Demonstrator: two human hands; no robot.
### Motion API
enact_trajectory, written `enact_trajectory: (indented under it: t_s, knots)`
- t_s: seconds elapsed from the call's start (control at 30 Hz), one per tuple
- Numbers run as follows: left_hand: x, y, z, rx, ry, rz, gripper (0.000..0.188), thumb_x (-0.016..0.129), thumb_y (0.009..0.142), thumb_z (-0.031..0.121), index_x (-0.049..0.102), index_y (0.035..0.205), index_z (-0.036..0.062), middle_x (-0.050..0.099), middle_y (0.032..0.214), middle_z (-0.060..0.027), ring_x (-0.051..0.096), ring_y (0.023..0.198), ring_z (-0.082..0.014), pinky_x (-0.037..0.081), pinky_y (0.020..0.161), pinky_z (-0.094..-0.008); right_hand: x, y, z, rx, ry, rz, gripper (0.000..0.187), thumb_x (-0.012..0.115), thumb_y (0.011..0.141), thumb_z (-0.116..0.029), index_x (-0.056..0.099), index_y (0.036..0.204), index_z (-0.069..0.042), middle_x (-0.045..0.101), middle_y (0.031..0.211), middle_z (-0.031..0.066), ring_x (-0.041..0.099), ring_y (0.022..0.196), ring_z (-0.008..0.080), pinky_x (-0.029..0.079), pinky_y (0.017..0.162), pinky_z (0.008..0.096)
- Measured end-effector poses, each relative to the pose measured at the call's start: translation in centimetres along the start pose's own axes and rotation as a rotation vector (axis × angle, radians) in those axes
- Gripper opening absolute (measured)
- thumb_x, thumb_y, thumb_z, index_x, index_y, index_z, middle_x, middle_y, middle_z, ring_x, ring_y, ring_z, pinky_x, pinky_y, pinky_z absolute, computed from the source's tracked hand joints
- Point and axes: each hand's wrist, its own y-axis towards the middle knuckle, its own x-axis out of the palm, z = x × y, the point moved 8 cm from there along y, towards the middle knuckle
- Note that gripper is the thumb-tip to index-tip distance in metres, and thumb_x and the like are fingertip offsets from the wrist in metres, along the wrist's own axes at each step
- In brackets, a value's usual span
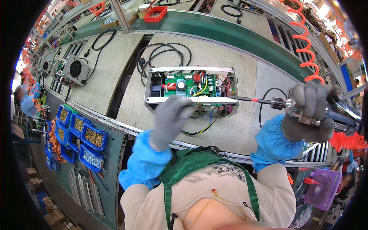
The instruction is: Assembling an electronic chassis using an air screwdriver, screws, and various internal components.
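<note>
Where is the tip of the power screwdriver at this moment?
In the head view, the power screwdriver is in the right hand, its bit reaching left to the right end of the open metal chassis, right of centre.

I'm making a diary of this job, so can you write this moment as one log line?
left hand: steadies open metal case with green circuit board | right hand: grips silver power screwdriver, tip at case's right end
</note>
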Motion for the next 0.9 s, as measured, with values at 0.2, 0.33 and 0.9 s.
enact_trajectory:
  t_s: [0.2, 0.33, 0.9]
  knots:
    - [6.3, 3.0, 3.9, 0.005, -0.233, -0.103, 0.020, 0.070, 0.079, 0.009, 0.065, 0.098, 0.0039, 0.060, 0.082, -0.0108, 0.061, 0.071, -0.0268, 0.049, 0.063, -0.0327, -2.2, -1.4, 1.4, 0.077, 0.082, 0.075, 0.056, 0.060, 0.080, -0.017, 0.042, 0.132, -0.009, 0.042, 0.057, -0.0077, 0.042, 0.047, 0.0073, 0.037, 0.059, 0.0301]
    - [7.3, 3.3, 4.1, -0.002, -0.231, -0.119, 0.020, 0.070, 0.079, 0.009, 0.066, 0.098, 0.0040, 0.060, 0.081, -0.0106, 0.061, 0.071, -0.0262, 0.049, 0.063, -0.0326, -3.7, -1.9, 1.3, 0.086, 0.102, 0.179, 0.057, 0.061, 0.079, -0.017, 0.043, 0.132, -0.008, 0.042, 0.058, -0.0073, 0.041, 0.045, 0.0080, 0.036, 0.058, 0.0302]
    - [5.8, 4.5, 1.7, -0.172, -0.233, -0.261, 0.033, 0.065, 0.081, 0.009, 0.061, 0.113, 0.0050, 0.061, 0.094, -0.0151, 0.061, 0.079, -0.0287, 0.051, 0.070, -0.0346, -6.6, -3.3, 4.1, 0.127, 0.179, 0.268, 0.053, 0.060, 0.079, -0.017, 0.048, 0.129, -0.006, 0.038, 0.057, -0.0063, 0.037, 0.047, 0.0083, 0.040, 0.062, 0.0314]
